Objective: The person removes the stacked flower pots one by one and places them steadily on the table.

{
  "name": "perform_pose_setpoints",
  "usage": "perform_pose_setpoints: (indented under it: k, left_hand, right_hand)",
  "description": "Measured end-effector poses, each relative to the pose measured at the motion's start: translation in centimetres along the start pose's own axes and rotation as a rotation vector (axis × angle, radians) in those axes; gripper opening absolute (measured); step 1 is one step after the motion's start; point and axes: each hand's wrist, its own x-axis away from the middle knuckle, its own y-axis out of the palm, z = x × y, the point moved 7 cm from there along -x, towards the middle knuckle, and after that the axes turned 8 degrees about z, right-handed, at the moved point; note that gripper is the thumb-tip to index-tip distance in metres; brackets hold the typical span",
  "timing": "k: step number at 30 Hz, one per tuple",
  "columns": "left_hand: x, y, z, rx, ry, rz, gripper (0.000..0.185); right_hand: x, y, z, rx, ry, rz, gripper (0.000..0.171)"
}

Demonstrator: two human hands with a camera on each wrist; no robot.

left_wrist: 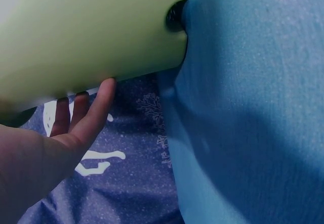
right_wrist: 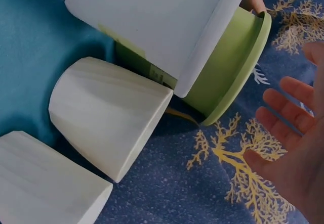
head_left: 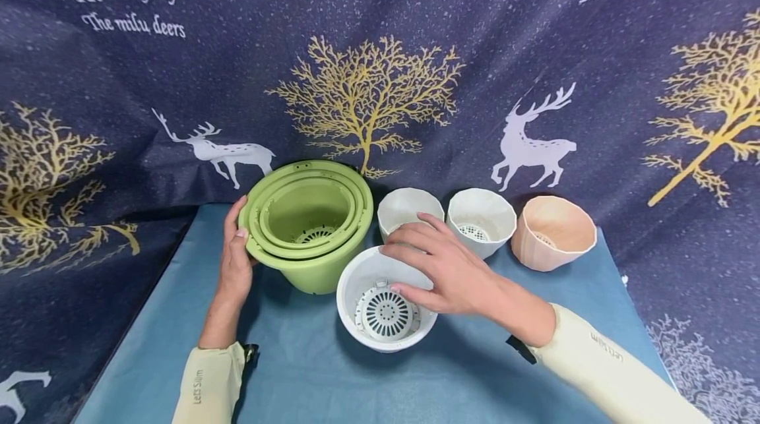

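Note:
A large green flower pot (head_left: pixel 325 272) holds smaller green pots (head_left: pixel 309 192) nested inside it. At its left side my left hand (head_left: pixel 235 262) grips it, thumb at the rim; in the left wrist view the fingers (left_wrist: pixel 96 105) lie against the outer wall. A round white pot (head_left: pixel 362 279) with a slotted bottom stands in front, close to the green one. Over its right rim hovers my right hand (head_left: pixel 448 269), fingers spread and loosely bent around nothing. The right wrist view shows this hand (right_wrist: pixel 291 138) apart from the white pot (right_wrist: pixel 147 21).
Behind my right hand stand two faceted white pots (head_left: pixel 410 203) (head_left: pixel 493 203), the left one partly covered by the fingers. A peach pot (head_left: pixel 552 239) stands at the far right. Blue cloth (head_left: pixel 297 371) covers the table; a printed curtain (head_left: pixel 380 2) hangs close behind the pots.

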Motion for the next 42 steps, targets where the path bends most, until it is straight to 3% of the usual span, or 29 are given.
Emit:
perform_pose_setpoints:
  k: [9, 23, 42]
  left_hand:
    - [0.0, 0.0, 0.1, -0.036, -0.005, 0.008, 0.056]
    - [0.1, 0.1, -0.1, -0.003, -0.027, 0.002, 0.056]
    - [0.0, 0.0, -0.1, -0.015, -0.030, 0.010, 0.056]
  right_hand:
    - [-1.5, 0.5, 0.6, -0.002, -0.019, -0.040, 0.050]
    - [-3.5, 2.6, 1.3, -0.021, -0.054, -0.116, 0.055]
    - [-5.6, 5.2, 2.7, -0.047, -0.014, -0.245, 0.068]
